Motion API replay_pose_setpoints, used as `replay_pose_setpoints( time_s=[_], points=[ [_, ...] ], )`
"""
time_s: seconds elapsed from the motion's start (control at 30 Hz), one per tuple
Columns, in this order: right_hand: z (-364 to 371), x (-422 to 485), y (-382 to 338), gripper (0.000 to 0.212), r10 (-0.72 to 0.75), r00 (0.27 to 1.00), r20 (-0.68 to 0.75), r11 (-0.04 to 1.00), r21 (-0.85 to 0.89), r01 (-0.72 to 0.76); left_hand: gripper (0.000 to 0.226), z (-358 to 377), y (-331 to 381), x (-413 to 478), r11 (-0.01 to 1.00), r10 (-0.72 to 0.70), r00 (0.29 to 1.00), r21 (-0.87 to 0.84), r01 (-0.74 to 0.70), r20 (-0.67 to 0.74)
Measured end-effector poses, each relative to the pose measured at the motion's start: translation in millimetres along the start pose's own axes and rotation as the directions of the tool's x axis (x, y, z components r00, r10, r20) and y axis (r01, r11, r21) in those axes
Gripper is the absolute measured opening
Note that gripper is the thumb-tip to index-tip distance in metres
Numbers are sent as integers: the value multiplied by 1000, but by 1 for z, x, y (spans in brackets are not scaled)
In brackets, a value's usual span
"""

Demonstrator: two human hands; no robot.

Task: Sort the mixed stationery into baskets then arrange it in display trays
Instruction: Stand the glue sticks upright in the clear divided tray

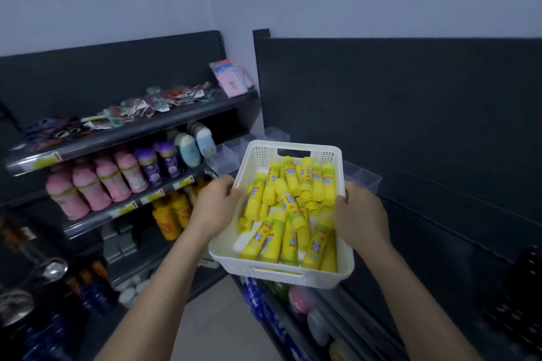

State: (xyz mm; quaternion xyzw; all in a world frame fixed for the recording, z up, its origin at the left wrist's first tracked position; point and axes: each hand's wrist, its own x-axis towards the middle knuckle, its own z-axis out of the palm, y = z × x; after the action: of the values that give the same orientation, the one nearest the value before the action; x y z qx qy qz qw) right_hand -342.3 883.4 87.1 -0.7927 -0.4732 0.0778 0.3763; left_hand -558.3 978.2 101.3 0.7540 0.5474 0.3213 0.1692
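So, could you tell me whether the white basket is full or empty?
Partly full: yellow tubes lie jumbled in the white basket, with bare floor showing by its left wall.

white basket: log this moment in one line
white basket: held at both sides | left hand: grips left rim | right hand: grips right rim | yellow tubes: piled inside | clear trays: behind basket

No text could be read for certain. The yellow tubes (pixel 293 208) in the white basket (pixel 272 274) bore blue lettering on their labels, too blurred to make out. The yellow price tags (pixel 154 195) on the shelf (pixel 88 221) front and the labels on the pink bottles (pixel 107 182) and purple bottles (pixel 149 165) were likewise illegible.
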Motion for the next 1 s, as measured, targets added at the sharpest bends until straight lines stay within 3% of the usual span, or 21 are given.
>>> replay_pose_setpoints(
  time_s=[0.27,0.43,0.77,0.87,1.0],
  points=[
    [67,83,-45,18,7,999,-38,1000,30,-5,25,-7,-42,119,996,78,997,36,-78,10],
    [117,128,-62,18,101,990,-97,995,14,-100,24,8,-77,203,985,162,982,39,-166,99],
    [179,178,-68,11,383,907,-178,911,-89,-402,15,80,-114,324,931,326,867,32,-364,378],
    [186,180,-61,3,440,880,-180,879,-114,-463,15,107,-118,331,892,368,832,95,-441,415],
    [193,180,-53,7,459,866,-196,847,-199,-494,20,133,-121,333,815,413,786,199,-544,460]
  ],
)
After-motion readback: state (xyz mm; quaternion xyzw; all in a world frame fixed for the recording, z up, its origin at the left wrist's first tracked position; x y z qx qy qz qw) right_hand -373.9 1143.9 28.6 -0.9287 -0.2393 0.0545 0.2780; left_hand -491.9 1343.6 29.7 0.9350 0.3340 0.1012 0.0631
